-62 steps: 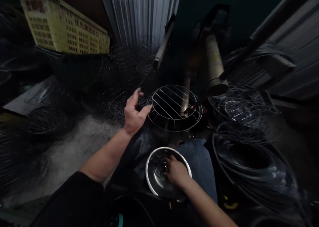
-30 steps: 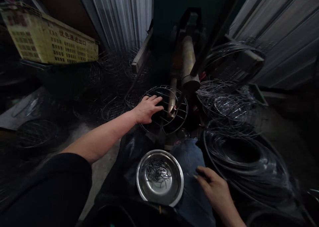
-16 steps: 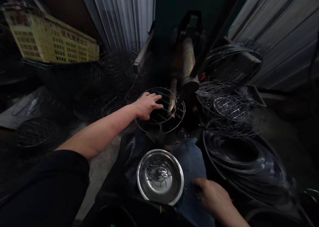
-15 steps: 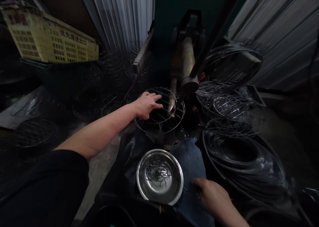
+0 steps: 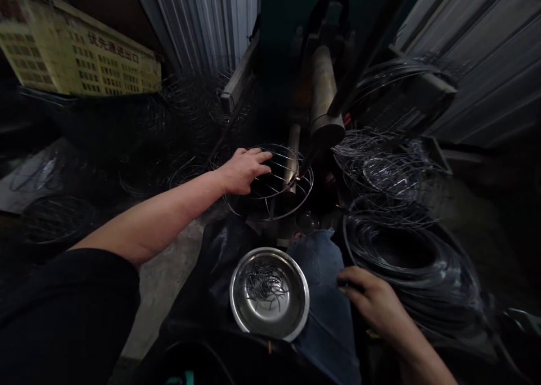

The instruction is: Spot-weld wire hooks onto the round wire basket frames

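My left hand (image 5: 245, 171) lies on the left side of a round wire rack (image 5: 270, 217), holding it with the thumb and forefinger stretched over the wires. The rack's right part sits between the upper and lower rods of a welding machine (image 5: 323, 92); a small bright glow shows at the contact. My right hand (image 5: 369, 295) is closed, thumb against fingers, over the right knee; what is in it, if anything, is too dark to make out. Between the hands, a steel bowl (image 5: 273, 323) rests on the lap with a heap of short wire pieces (image 5: 264, 283) inside.
Coiled wire (image 5: 406, 283) lies at the right, with a pile of wire rings (image 5: 389, 173) behind it. A yellow plastic crate (image 5: 93, 61) stands at the far left. Two bars (image 5: 240, 80) jut out beside the machine. A blue cloth (image 5: 323, 289) covers the right thigh.
My right hand has lifted slightly up and right, away from the bowl. A glow has appeared where the rod meets the rack. My left hand stays on the rack; the view has shifted slightly.
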A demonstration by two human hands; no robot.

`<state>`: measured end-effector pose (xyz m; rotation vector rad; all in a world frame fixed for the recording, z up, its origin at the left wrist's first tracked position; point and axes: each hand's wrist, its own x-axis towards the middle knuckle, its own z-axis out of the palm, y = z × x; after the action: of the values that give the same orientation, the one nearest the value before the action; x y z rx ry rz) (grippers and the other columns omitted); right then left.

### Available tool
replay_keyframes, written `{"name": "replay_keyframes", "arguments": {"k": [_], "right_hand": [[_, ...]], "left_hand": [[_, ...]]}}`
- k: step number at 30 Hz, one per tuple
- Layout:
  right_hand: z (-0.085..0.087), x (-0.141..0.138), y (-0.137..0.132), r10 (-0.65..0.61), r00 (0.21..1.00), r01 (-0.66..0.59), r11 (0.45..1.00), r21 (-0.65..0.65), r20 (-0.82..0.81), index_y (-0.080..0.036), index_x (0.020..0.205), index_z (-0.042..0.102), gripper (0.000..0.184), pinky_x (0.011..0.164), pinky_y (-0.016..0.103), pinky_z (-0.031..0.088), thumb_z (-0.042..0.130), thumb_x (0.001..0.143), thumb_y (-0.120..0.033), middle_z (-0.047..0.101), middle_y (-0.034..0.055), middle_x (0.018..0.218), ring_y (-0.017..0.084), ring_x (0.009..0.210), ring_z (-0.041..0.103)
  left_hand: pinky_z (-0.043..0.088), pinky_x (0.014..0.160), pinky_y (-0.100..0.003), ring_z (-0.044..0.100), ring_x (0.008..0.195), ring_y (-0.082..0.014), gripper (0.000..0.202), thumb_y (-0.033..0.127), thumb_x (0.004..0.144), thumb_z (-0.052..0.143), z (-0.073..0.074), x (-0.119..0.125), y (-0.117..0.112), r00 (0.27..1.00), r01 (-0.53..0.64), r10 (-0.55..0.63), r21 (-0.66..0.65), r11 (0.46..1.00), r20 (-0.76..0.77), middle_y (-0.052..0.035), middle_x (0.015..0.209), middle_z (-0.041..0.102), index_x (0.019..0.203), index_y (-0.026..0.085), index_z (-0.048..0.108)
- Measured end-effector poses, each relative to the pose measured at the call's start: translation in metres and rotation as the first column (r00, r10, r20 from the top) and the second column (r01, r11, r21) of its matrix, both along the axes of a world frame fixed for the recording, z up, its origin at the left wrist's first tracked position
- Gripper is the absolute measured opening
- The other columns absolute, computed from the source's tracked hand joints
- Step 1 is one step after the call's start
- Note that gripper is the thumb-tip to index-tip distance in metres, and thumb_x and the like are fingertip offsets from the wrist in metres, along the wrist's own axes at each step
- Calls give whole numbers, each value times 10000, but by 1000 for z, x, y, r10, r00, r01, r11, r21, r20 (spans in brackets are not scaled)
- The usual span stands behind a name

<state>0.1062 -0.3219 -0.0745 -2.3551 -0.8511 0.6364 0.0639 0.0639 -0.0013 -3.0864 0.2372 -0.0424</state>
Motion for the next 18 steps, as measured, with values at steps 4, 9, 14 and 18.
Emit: {"name": "replay_keyframes", "arguments": {"k": [4, 9, 14, 18], "right_hand": [[31, 20, 53, -85, 990, 117, 944, 309, -117, -184, 853, 750, 271, 702, 326, 550, 652, 694, -380, 746, 70, 826, 219, 727, 685], [54, 26, 125, 13, 999, -28, 874, 486, 34, -199, 844, 763, 224, 727, 305, 531, 627, 766, -359, 743, 59, 827, 199, 758, 683], [43, 31, 107, -18, 967, -68, 944, 324, 256, -213, 900, 760, 256, 752, 302, 526, 556, 810, -338, 752, 72, 891, 212, 815, 698], [24, 30, 53, 159, 964, -87, 947, -311, 215, -245, 849, 767, 243, 686, 299, 510, 535, 780, -216, 763, 74, 844, 240, 806, 717]], "left_hand": [[413, 804, -392, 528, 1071, -275, 539, 83, 657, 562, -2, -5, -9, 997, -73, 72, -26, 997, -29, -97, 1212, 604, 1177, 215, 610], [405, 790, -409, 497, 1063, -299, 418, 83, 668, 563, -1, -10, -23, 993, -118, 118, 17, 993, 27, -112, 1050, 642, 1074, 161, 623], [401, 746, -383, 548, 932, -264, 404, 135, 676, 572, -1, -13, -22, 990, -124, 127, -49, 991, 56, -122, 1058, 595, 1078, 137, 612], [390, 817, -398, 541, 977, -260, 539, 144, 689, 559, -6, -14, -14, 993, -54, 64, -108, 993, 99, -110, 1133, 563, 1227, 186, 576]]}}
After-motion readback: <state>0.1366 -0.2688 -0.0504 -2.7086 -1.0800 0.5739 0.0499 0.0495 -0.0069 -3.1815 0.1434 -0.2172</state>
